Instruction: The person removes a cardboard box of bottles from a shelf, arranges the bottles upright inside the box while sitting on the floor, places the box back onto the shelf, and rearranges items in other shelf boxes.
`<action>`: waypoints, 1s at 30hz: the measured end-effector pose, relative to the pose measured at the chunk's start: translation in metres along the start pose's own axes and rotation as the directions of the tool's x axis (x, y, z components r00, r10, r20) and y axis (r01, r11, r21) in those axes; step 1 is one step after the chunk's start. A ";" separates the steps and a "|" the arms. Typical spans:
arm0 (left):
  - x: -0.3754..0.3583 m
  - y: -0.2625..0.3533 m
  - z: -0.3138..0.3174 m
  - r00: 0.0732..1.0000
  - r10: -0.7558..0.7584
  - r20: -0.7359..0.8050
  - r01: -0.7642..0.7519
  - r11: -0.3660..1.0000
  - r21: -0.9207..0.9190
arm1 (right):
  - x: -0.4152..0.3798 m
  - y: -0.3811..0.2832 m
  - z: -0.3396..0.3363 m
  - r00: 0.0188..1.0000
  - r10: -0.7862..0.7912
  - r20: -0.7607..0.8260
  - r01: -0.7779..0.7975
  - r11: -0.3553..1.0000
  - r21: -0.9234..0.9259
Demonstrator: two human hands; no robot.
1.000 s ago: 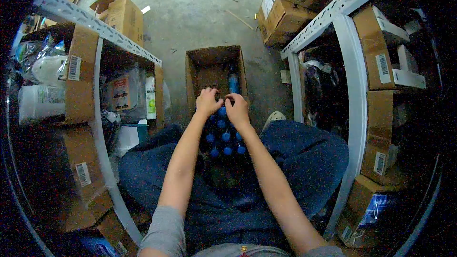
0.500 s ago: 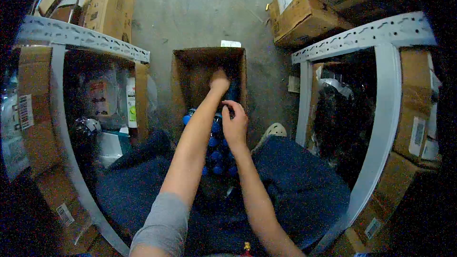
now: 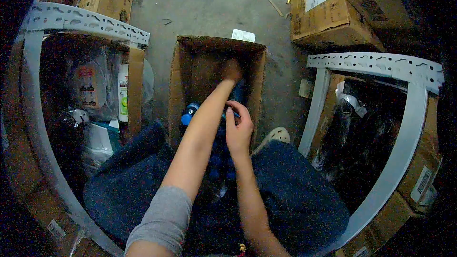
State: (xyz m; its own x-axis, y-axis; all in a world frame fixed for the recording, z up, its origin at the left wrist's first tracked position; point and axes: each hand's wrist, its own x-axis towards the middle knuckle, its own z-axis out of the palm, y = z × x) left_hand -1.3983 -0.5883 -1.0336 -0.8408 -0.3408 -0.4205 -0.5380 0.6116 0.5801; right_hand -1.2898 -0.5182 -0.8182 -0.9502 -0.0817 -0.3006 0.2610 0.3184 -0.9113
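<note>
Left hand (image 3: 232, 70) deep in the open carton (image 3: 178, 83), right hand (image 3: 239, 126) at its near end.
Left fingers lost in shadow, can't tell grip; right fingers curled, narrow gap, can't confirm a hold. Blue-capped bottles (image 3: 189, 115) at the carton's near end, one by its left wall. Risk, my read: left forearm crossing above the caps could clip and tip one.

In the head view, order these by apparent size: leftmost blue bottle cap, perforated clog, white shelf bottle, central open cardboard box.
1. Open cardboard box
2. Clog, partly hidden, and white bottle: too alike to rank
3. Blue bottle cap
</note>
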 end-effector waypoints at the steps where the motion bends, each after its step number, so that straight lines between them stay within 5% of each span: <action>1: 0.003 -0.004 0.006 1.000 -0.004 0.001 0.004 1.000 -0.003 | 0.000 0.001 0.000 1.000 -0.008 -0.008 0.008 1.000 0.002; 10: -0.029 0.024 -0.063 0.999 0.002 0.038 -0.002 1.000 0.009 | 0.001 -0.020 -0.020 0.991 -0.104 -0.089 0.098 0.993 -0.068; 12: -0.042 0.019 -0.089 0.982 0.189 0.015 -0.189 0.982 -0.004 | 0.001 -0.027 -0.028 0.986 -0.137 -0.096 0.138 0.990 0.007; 17: -0.107 0.052 -0.155 0.991 0.039 0.125 -0.037 0.999 -0.025 | -0.014 -0.061 -0.041 0.971 -0.198 -0.135 0.204 0.979 0.028; 19: -0.128 0.048 -0.154 0.952 0.249 0.176 -0.229 0.965 -0.125 | -0.022 -0.075 -0.047 0.962 -0.230 -0.148 0.236 0.972 0.022; 22: -0.156 0.031 -0.134 0.737 0.664 0.129 -0.675 0.730 0.106 | -0.036 -0.097 -0.056 0.946 -0.284 -0.157 0.280 0.959 -0.045; 23: -0.167 0.034 -0.137 0.750 0.604 0.271 -0.656 0.730 0.191 | -0.040 -0.100 -0.057 0.953 -0.253 -0.163 0.252 0.967 -0.030; 26: -0.195 0.039 -0.144 0.779 0.586 0.225 -0.626 0.745 0.231 | -0.050 -0.098 -0.063 0.953 -0.244 -0.180 0.243 0.970 -0.031; 30: -0.195 0.028 -0.136 0.800 0.550 0.238 -0.596 0.776 0.209 | -0.060 -0.063 -0.067 0.926 -0.322 -0.198 0.269 0.930 -0.252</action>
State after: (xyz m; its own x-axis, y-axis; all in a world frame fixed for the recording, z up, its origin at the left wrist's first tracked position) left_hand -1.2573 -0.6020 -0.8405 -0.9548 0.2338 -0.1834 0.0960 0.8268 0.5543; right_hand -1.2606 -0.4702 -0.7237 -0.9975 0.0085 0.0703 -0.0561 0.5121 -0.8571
